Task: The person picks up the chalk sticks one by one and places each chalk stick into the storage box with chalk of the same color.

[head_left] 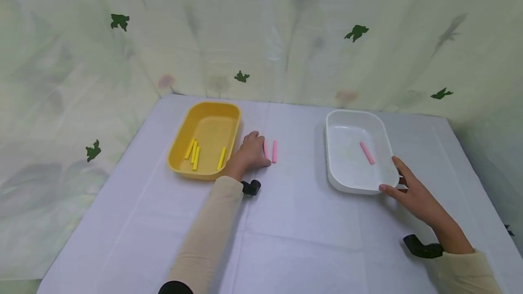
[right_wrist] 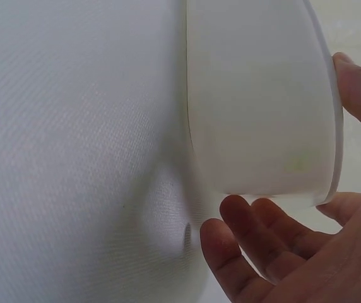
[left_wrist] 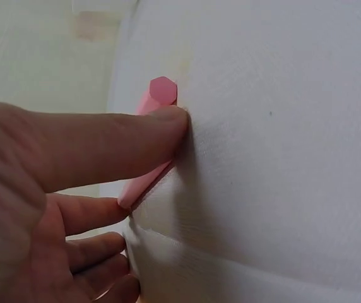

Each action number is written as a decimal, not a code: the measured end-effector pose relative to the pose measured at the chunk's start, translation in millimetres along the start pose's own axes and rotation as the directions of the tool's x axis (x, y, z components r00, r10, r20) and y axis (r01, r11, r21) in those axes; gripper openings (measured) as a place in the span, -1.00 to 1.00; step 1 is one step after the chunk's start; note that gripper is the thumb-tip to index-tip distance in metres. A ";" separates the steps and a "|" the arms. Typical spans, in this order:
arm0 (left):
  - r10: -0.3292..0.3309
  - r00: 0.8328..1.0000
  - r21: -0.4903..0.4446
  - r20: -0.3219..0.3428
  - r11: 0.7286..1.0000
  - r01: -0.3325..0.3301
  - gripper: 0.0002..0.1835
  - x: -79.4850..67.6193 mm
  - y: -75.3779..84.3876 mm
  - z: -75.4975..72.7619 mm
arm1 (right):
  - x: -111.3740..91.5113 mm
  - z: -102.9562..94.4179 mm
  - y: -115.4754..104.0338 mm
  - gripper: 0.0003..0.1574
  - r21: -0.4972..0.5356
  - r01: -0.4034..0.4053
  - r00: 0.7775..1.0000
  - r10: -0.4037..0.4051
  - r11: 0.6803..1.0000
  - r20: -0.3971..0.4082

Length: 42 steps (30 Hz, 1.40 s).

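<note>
At the table's middle, my left hand (head_left: 252, 152) holds a pink six-sided stick (head_left: 265, 149), with the thumb at its near end and a finger at its far end. In the left wrist view the thumb (left_wrist: 136, 142) crosses in front of pink stick, hiding part of its length. A second pink stick (head_left: 274, 151) lies just to the right. My right hand (head_left: 412, 192) grips the near right corner of a white tray (head_left: 338, 180), thumb and forefinger on its rim. The other fingers (right_wrist: 256, 233) curl below that corner. One pink stick (head_left: 367, 153) lies inside the tray.
A yellow tray (head_left: 216, 117) stands left of my left hand, its right wall close to the wrist. Several yellow sticks (head_left: 196, 158) lie in it. White cloth (head_left: 294, 230) covers the table, and a patterned curtain (head_left: 278, 35) hangs behind the far edge.
</note>
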<state>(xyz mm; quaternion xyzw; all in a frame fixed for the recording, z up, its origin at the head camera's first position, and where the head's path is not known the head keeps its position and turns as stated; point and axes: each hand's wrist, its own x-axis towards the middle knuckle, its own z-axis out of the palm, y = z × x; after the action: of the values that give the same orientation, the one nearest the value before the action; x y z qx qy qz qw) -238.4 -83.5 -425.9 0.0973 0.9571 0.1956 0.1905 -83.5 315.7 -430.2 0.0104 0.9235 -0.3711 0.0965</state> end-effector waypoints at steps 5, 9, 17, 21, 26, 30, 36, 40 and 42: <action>0.008 1.000 -0.005 -0.019 1.000 -0.008 -0.08 -1.1 -0.6 -1.7 | 0.1 -0.2 -0.6 0.23 -0.005 0.022 1.000 -0.022 1.000 -0.019; 0.014 0.999 -0.047 -0.050 0.999 -0.017 -0.08 -3.6 -1.5 -1.7 | 0.1 -0.2 -1.1 0.22 -0.009 0.032 0.999 -0.032 0.999 -0.020; 0.024 0.994 -0.242 -0.102 0.969 -0.048 -0.01 -9.6 3.3 -5.3 | -2.7 1.0 0.1 0.10 0.012 0.060 0.998 -0.060 0.998 -0.020; 0.113 0.980 -0.305 -0.162 0.939 -0.159 -0.04 -12.9 8.8 -8.0 | -4.0 1.8 1.1 0.09 0.044 0.049 0.999 -0.048 0.998 -0.017; 0.253 0.943 -0.394 -0.217 0.861 -0.322 -0.07 -15.5 18.5 -11.5 | -2.9 0.3 3.9 0.13 0.060 0.044 0.999 -0.043 0.997 -0.024; 0.308 0.928 -0.394 -0.210 0.842 -0.368 -0.08 -17.4 25.5 -17.6 | -1.6 0.4 9.2 0.14 0.061 0.068 0.997 -0.066 0.996 -0.032; 0.371 0.914 -0.332 -0.165 0.851 -0.406 -0.10 -14.6 37.0 -33.5 | -0.2 1.4 15.8 0.13 0.067 0.114 0.993 -0.111 0.991 -0.044; 0.412 0.899 -0.260 -0.150 0.861 -0.438 -0.11 -3.6 47.3 -38.2 | 0.4 1.7 16.0 0.12 0.059 0.121 0.992 -0.118 0.991 -0.052; 0.426 0.894 -0.234 -0.142 0.863 -0.448 -0.11 2.7 53.3 -37.4 | 0.6 1.3 16.0 0.12 0.062 0.120 0.992 -0.117 0.991 -0.051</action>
<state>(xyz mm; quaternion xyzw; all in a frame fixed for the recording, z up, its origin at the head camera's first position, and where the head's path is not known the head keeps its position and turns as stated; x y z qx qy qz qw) -249.9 -47.1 -373.0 0.2772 0.8832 0.3616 0.1111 -82.5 326.3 -442.1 -0.0325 0.9119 -0.4058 0.0519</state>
